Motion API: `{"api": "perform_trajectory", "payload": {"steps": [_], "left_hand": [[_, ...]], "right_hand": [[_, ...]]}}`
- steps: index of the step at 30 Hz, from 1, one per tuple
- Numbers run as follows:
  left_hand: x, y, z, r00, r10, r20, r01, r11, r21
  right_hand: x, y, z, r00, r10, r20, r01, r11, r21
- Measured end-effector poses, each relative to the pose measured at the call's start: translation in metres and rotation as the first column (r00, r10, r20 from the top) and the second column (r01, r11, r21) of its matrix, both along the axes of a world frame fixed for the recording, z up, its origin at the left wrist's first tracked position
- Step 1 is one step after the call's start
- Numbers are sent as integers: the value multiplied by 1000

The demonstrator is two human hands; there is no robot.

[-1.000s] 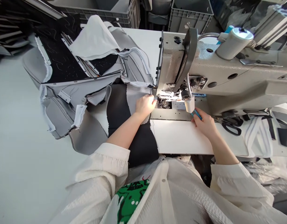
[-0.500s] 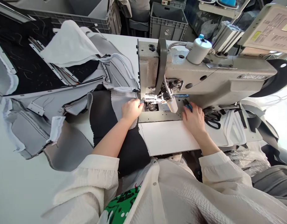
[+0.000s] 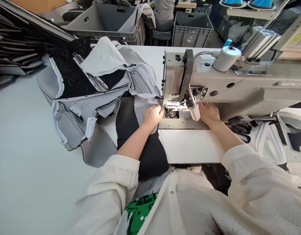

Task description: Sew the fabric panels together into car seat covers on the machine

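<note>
My left hand [image 3: 152, 117] is closed on the edge of a grey and black fabric piece [image 3: 143, 109], just left of the needle area of a sewing machine [image 3: 176, 78]. The black part of that fabric hangs over the table's front edge, under my left forearm. My right hand [image 3: 209, 113] rests on the machine bed right of the needle, beneath the machine arm. Its fingertips are hidden behind a small lamp [image 3: 195, 113], so I cannot tell what they hold. Attached grey panels with white edging [image 3: 143, 76] spread left across the table.
Black-handled scissors [image 3: 242, 130] and white strips [image 3: 268, 143] lie right of my right hand. A white thread cone [image 3: 227, 58] stands on the machine. Grey crates [image 3: 193, 29] and a seated person [image 3: 164, 11] are behind the table. Stacked dark pieces [image 3: 15, 49] lie far left.
The view has turned left, so everything sits further right. My right hand has moved inward toward the needle and lamp; the blue-handled tool at its fingers is now out of sight. My left hand stays on the fabric.
</note>
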State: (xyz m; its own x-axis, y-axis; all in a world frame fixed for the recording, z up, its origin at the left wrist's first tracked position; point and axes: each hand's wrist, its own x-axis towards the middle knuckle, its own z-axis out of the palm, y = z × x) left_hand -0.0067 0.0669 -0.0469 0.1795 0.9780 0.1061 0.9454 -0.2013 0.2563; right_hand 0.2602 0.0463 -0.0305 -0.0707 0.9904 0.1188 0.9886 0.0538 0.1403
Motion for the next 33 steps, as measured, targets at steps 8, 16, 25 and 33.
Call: {"api": "perform_trajectory", "payload": {"steps": [8,16,25,33], "left_hand": [[0,2,-1,999,8,40,-9,1000,19],[-1,3,-3,991,20,136,-20,1000,-3],[-1,4,-2,993,10,120,-9,1000,-3],[0,6,-3,993,19,120,-19,1000,3]], "right_hand": [[-17,-54,10,965,-202,-166,142,938,-315],[-14,-52,18,955,-257,-147,231,957,-174],[-30,-48,-10,888,-269,-373,204,957,-205],[-28,-45,-11,837,-259,-482,173,961,-216]]}}
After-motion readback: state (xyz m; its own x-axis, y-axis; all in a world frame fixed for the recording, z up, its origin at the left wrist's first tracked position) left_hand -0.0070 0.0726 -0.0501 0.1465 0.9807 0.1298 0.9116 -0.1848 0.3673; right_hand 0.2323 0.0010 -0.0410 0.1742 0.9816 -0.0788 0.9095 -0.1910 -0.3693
